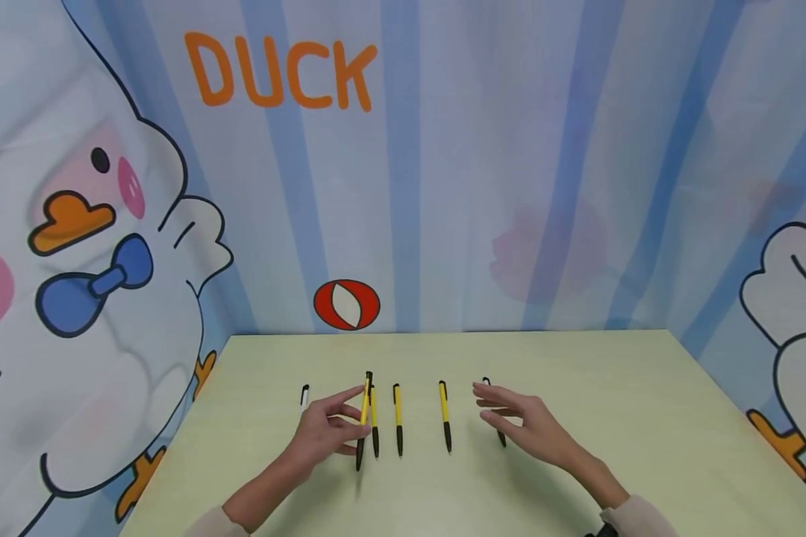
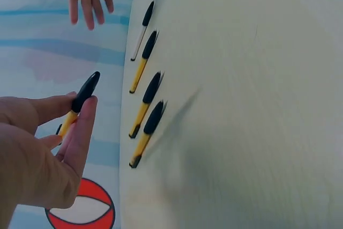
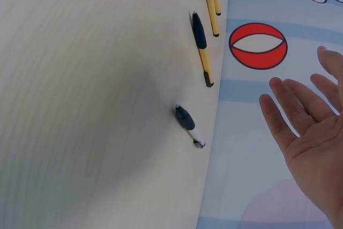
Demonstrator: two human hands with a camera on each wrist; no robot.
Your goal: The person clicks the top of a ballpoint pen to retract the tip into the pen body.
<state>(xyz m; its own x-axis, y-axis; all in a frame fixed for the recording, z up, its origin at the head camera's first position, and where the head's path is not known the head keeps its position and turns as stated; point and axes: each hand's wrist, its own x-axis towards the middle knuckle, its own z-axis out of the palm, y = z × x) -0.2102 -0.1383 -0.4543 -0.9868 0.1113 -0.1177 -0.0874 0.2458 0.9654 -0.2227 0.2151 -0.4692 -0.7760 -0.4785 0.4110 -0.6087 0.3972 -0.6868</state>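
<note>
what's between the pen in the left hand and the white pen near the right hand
Three yellow pens lie there; the head view shows it.

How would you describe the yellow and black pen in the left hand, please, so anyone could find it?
Over the pale yellow table, find the left hand. It pinches a slim yellow pen with a black grip, held clear of the tabletop, whereas the three other yellow pens lie on it.

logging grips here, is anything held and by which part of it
The left hand pinches a yellow-and-black pen around where yellow barrel meets black grip; the right hand holds nothing.
</note>
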